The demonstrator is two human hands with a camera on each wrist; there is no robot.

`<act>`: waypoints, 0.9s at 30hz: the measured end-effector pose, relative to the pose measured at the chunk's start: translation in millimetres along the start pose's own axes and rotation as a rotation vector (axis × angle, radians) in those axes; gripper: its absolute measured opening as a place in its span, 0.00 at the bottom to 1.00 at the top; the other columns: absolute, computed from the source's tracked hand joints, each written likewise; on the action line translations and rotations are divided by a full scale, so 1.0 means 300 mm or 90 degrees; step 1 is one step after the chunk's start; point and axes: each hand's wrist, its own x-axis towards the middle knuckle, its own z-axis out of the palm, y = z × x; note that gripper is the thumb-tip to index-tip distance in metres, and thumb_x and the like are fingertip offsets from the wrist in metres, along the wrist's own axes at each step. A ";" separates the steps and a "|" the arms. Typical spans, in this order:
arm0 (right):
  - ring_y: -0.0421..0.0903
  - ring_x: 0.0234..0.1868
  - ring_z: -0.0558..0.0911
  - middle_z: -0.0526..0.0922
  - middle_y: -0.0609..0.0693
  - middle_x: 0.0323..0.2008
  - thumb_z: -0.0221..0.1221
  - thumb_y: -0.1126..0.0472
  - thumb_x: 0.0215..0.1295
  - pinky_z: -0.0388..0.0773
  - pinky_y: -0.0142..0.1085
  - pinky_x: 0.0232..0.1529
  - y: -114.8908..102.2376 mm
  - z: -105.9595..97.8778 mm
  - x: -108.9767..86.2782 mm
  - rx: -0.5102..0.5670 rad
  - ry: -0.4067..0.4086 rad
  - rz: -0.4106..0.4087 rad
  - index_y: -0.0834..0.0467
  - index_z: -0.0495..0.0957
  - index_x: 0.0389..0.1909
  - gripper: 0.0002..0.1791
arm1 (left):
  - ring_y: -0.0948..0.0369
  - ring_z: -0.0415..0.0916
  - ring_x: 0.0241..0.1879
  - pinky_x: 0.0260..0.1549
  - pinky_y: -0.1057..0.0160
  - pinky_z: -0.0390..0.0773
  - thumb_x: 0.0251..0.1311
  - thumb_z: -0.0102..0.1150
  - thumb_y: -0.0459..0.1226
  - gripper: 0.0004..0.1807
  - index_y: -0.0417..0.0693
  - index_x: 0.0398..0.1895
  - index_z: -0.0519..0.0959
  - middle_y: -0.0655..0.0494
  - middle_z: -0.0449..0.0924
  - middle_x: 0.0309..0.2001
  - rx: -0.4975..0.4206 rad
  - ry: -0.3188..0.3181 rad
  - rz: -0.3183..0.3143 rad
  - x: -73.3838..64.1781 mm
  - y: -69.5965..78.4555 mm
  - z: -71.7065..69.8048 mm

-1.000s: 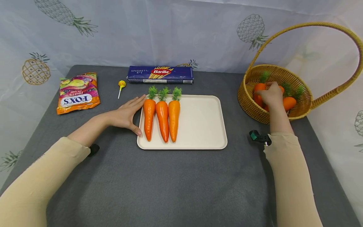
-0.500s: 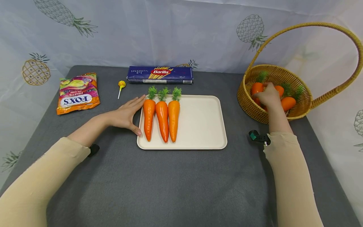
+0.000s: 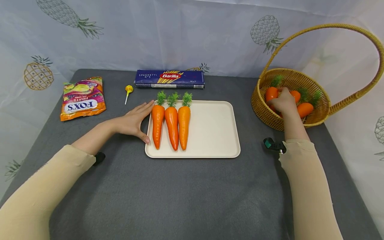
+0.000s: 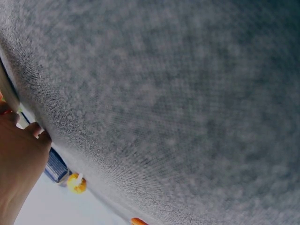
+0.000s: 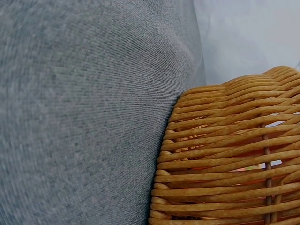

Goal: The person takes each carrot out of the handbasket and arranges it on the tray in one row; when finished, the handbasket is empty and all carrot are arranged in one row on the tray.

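My left hand point(image 3: 132, 121) lies with spread fingers at the left edge of a cream tray point(image 3: 214, 130); its thumb touches the lower left rim. Three orange carrots with green tops lie side by side on the tray's left half: a left carrot point(image 3: 157, 126), a middle carrot point(image 3: 172, 128) and a right carrot point(image 3: 184, 128). Inside the wicker basket point(image 3: 264, 111) at the right, my right hand point(image 3: 285, 101) grips a carrot point(image 3: 271, 94), its fingertips partly hidden. Another carrot point(image 3: 305, 109) lies right of that hand. Only the basket's woven side point(image 5: 234, 150) shows in the right wrist view.
A blue spaghetti box point(image 3: 169, 79) stands behind the tray. To its left are a yellow lollipop point(image 3: 129, 89) and a Fox's candy bag point(image 3: 83, 99). The basket's tall handle point(image 3: 339, 25) arches up at the right. Behind the grey table point(image 3: 186, 196) hangs a pineapple-print curtain point(image 3: 192, 36).
My right hand has shifted slightly left inside the basket, and the carrot by its fingers has moved a little left with it. The left hand and the tray have stayed still.
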 end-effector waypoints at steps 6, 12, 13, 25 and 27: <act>0.72 0.66 0.62 0.54 0.73 0.73 0.54 0.59 0.67 0.66 0.63 0.63 -0.001 0.001 -0.001 -0.001 0.005 -0.008 0.63 0.38 0.78 0.46 | 0.38 0.26 0.80 0.70 0.25 0.38 0.36 0.79 0.58 0.77 0.50 0.81 0.34 0.49 0.25 0.82 -0.001 0.000 -0.003 -0.003 0.002 -0.001; 0.69 0.65 0.63 0.55 0.72 0.73 0.57 0.59 0.66 0.69 0.60 0.59 0.003 0.000 -0.006 0.032 0.026 0.001 0.60 0.39 0.79 0.47 | 0.38 0.26 0.80 0.70 0.26 0.37 0.36 0.79 0.58 0.76 0.49 0.80 0.34 0.49 0.25 0.82 -0.003 0.000 -0.002 -0.004 0.003 -0.002; 0.68 0.65 0.63 0.55 0.71 0.74 0.57 0.59 0.66 0.69 0.60 0.59 0.004 -0.001 -0.007 0.042 0.028 0.003 0.60 0.39 0.79 0.48 | 0.38 0.26 0.80 0.71 0.26 0.37 0.36 0.79 0.59 0.77 0.49 0.80 0.34 0.49 0.25 0.82 -0.003 0.000 -0.002 -0.003 0.003 -0.002; 0.66 0.68 0.64 0.55 0.68 0.75 0.57 0.54 0.66 0.69 0.61 0.63 -0.014 -0.039 -0.030 0.095 0.068 0.018 0.53 0.39 0.80 0.48 | 0.38 0.27 0.80 0.70 0.26 0.38 0.36 0.79 0.59 0.77 0.49 0.81 0.34 0.49 0.25 0.82 -0.006 0.003 0.000 0.000 0.002 0.001; 0.65 0.69 0.64 0.55 0.67 0.75 0.58 0.54 0.66 0.69 0.59 0.63 -0.021 -0.049 -0.036 0.108 0.068 0.017 0.52 0.39 0.80 0.49 | 0.38 0.26 0.80 0.70 0.26 0.38 0.36 0.79 0.59 0.77 0.49 0.81 0.34 0.49 0.25 0.82 -0.004 0.003 0.000 0.000 0.001 0.001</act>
